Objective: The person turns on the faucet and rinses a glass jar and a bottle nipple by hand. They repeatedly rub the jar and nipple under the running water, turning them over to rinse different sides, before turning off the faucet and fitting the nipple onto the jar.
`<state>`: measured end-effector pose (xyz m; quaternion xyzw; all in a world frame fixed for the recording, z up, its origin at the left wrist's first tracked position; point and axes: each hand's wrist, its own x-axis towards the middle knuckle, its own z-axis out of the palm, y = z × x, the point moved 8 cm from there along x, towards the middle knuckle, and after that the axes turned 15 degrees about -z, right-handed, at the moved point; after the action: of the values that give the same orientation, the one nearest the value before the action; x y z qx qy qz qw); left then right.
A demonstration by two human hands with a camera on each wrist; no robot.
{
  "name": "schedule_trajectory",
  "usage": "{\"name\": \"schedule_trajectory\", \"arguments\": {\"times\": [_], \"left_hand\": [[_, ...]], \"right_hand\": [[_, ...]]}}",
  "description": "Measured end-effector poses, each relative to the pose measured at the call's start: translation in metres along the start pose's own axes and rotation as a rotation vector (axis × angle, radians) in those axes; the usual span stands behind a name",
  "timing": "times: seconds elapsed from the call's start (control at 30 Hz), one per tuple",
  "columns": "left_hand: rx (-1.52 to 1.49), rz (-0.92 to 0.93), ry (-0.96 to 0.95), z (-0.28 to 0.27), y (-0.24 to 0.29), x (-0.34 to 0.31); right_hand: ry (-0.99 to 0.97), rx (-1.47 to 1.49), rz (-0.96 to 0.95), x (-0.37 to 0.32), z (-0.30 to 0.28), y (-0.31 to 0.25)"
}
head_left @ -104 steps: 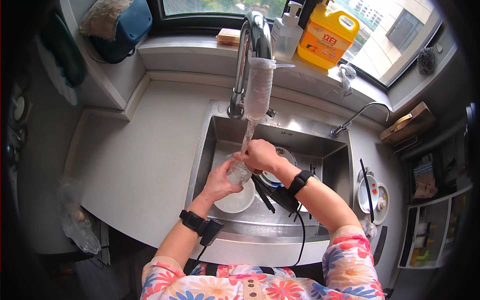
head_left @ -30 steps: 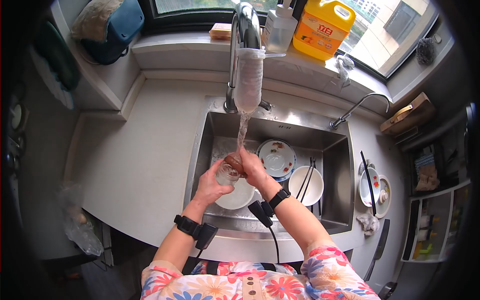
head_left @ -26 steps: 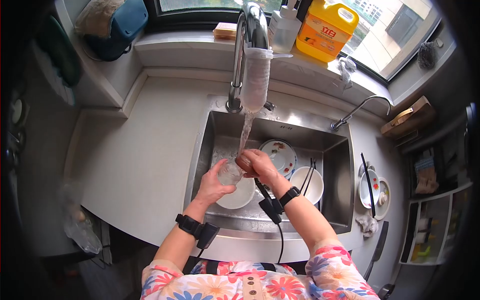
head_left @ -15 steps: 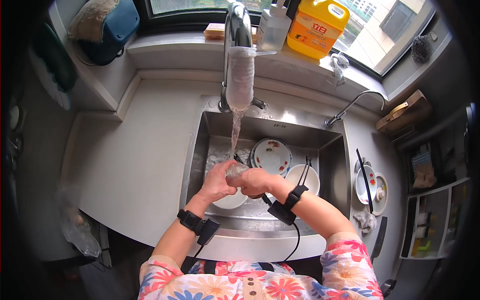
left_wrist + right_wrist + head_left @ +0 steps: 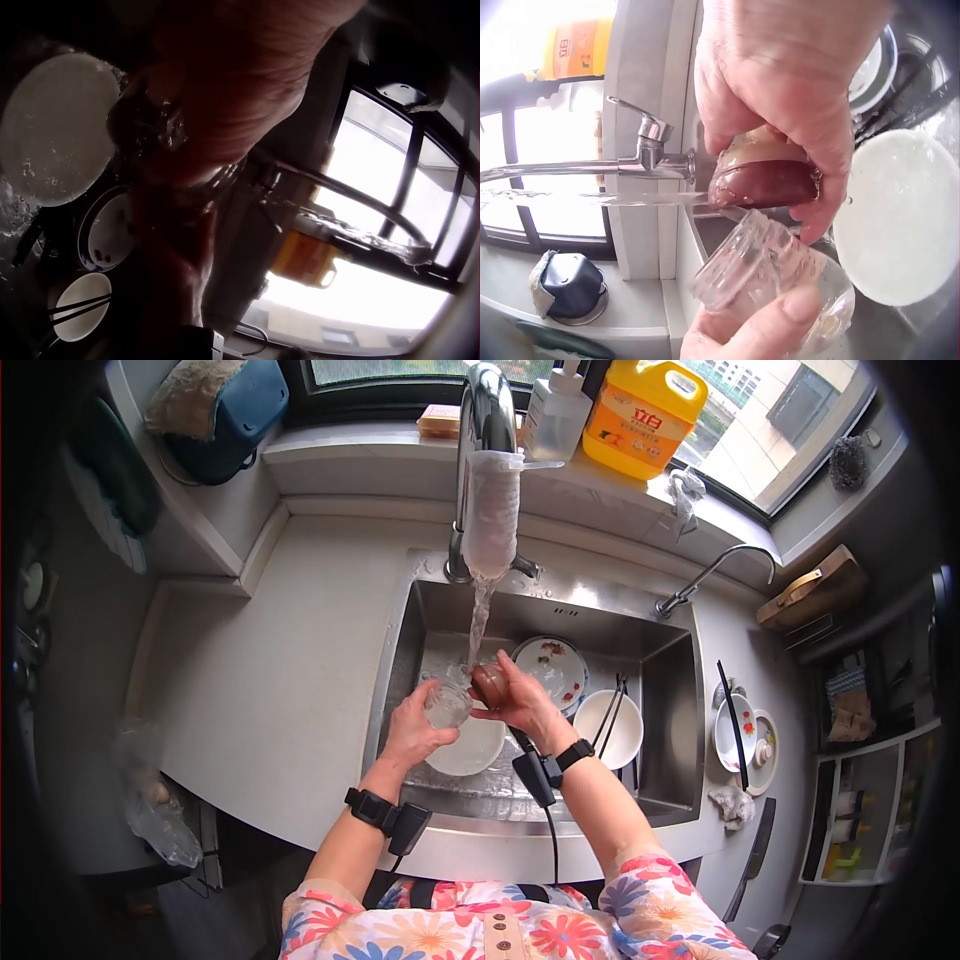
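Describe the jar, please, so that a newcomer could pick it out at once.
Find the metal sink, then the water falling from the tall faucet. Near that stream, the left hand holds the small jar, its neck ridged. It is see-through, unlike the brown thing in the right hand and the white dish below.

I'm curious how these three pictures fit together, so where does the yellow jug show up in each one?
Head: the jug is at the top, right of centre, upright on the sill.
Left wrist: the jug is right of centre, a little below the middle.
Right wrist: the jug is in the upper left corner area, lying sideways in the picture.
Shared landmark: the bright window, near the jug in every view.
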<state>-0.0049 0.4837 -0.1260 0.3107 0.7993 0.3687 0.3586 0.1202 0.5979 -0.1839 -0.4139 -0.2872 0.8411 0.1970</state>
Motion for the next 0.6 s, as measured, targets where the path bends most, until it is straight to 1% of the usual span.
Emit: {"name": "schedule_trajectory", "arguments": {"times": [0.07,0.1,0.13,0.2,0.33,0.4,0.43,0.5,0.53,0.6], "left_hand": [[-0.052,-0.017,-0.033,0.002,-0.002,-0.002],[-0.060,-0.013,-0.031,0.002,-0.001,-0.002],[-0.069,-0.008,-0.029,0.003,0.000,-0.003],[-0.085,-0.013,-0.027,0.004,-0.005,0.000],[-0.105,-0.009,-0.038,0.004,-0.005,0.000],[-0.102,-0.012,-0.040,0.004,-0.006,-0.001],[-0.098,-0.016,-0.042,0.004,-0.006,-0.001],[-0.092,-0.023,-0.050,0.004,-0.005,-0.002],[-0.089,-0.030,-0.056,0.005,-0.004,-0.003],[-0.085,-0.039,-0.060,0.006,0.000,-0.005]], "right_hand": [[-0.045,0.181,-0.025,0.008,0.007,0.017],[-0.127,0.223,-0.032,0.009,0.016,0.022],[-0.127,0.223,-0.031,0.009,0.015,0.027],[-0.211,0.241,-0.043,0.005,0.023,0.028],[-0.194,0.263,-0.015,-0.005,0.026,0.030],[-0.240,0.313,-0.029,-0.003,0.024,0.034],[-0.239,0.314,-0.029,0.002,0.022,0.039],[-0.158,0.190,-0.115,0.012,0.014,0.044],[-0.157,0.192,-0.116,0.014,0.015,0.044],[0.004,0.015,-0.066,0.018,0.003,0.047]]}}
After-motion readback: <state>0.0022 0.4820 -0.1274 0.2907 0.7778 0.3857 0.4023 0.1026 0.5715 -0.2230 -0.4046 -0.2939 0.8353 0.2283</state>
